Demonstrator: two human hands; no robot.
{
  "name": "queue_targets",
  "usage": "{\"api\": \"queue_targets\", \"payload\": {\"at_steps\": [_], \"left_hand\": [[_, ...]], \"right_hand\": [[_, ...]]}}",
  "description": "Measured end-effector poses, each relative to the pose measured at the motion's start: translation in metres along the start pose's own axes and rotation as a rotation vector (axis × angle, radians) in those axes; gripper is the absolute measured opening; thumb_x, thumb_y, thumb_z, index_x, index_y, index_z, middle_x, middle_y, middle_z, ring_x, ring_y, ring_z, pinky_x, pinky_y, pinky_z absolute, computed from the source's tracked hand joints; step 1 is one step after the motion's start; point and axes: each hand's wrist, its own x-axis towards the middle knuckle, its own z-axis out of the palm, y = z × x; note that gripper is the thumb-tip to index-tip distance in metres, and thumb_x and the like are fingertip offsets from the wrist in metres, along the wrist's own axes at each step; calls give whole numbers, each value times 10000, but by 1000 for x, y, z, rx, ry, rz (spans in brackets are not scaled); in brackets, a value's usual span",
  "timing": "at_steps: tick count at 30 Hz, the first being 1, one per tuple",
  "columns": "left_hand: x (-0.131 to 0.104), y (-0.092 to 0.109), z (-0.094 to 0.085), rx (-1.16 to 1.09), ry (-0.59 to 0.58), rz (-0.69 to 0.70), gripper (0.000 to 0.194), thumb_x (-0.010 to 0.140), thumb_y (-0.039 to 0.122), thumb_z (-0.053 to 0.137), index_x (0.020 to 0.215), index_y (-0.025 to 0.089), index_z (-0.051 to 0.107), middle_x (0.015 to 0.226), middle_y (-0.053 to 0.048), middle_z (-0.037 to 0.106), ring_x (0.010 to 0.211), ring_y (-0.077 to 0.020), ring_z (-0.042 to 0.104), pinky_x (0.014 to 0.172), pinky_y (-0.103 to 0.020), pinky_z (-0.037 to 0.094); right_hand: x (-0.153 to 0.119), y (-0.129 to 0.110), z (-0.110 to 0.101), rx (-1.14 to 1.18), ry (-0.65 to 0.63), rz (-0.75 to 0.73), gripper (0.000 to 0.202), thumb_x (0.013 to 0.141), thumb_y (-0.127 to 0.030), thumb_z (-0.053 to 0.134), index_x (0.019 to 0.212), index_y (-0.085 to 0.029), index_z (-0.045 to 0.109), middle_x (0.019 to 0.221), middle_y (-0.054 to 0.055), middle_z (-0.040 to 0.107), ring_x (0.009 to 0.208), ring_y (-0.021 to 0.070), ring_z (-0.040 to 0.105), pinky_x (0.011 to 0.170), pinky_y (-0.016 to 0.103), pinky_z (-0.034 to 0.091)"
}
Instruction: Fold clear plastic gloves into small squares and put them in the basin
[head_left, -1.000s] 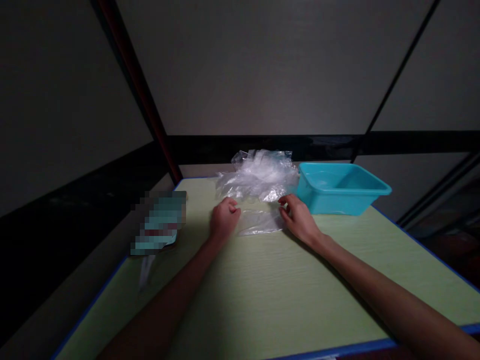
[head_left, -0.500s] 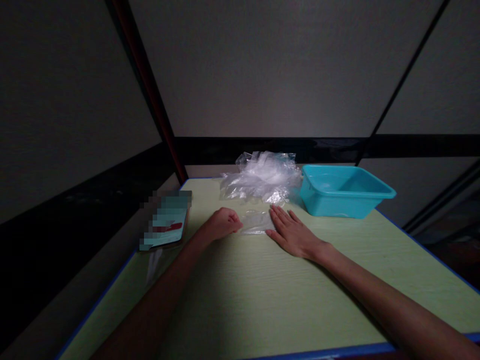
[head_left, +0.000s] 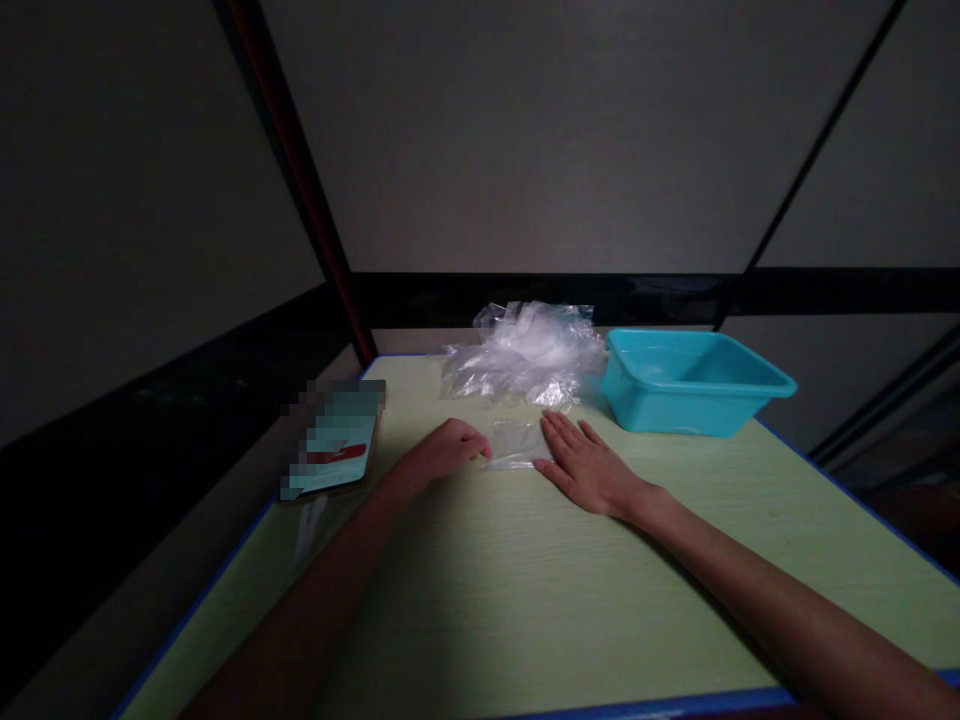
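A small clear plastic bag point(head_left: 516, 444) lies flat on the pale green table point(head_left: 525, 600) between my hands. My right hand point(head_left: 589, 465) rests palm down with its fingers spread, the fingertips over the bag's right end. At the bag's left end is my left hand point(head_left: 451, 448), its fingers curled and pressed together; whatever they pinch is too small to make out. Behind the bag sits a heap of crumpled clear plastic bags point(head_left: 525, 355).
A turquoise basin point(head_left: 675, 405) stands at the back right. On the left lies a phone-like device point(head_left: 337, 450) with a blurred screen, and a clear strip point(head_left: 309, 530) lies in front of it. A dark-banded wall point(head_left: 540, 150) rises behind the table.
My left hand has turned slightly, and its fingertips have shifted a little to the right along the bag's left end. My right hand stays in place.
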Motion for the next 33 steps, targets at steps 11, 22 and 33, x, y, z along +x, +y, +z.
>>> {"api": "queue_targets", "payload": {"at_steps": [11, 22, 33], "left_hand": [[2, -1, 3, -126, 69, -51, 180, 603, 137, 443, 755, 141, 539, 583, 14, 609, 509, -100, 507, 507, -190, 384], [9, -9, 6, -168, 206, -91, 131, 586, 63, 434, 646, 147, 514, 510, 33, 551, 450, -78, 477, 458, -172, 379], [15, -15, 9, -170, 252, -101, 80, 605, 82, 480, 598, 154, 513, 489, 42, 537, 438, -77, 486, 433, -166, 379]], "right_hand": [[-1, -2, -1, 42, 15, 6, 631, 859, -484, 215, 1312, -49, 265, 1374, 149, 217, 1274, 237, 162, 1018, 436, 160], [20, 45, -2, 414, 359, 289, 189, 773, -237, 453, 810, -119, 596, 788, 74, 611, 701, 163, 561, 637, 260, 432], [29, 49, 8, 382, 279, 283, 80, 718, -187, 514, 692, -158, 584, 725, 34, 594, 654, 134, 541, 613, 228, 402]]}}
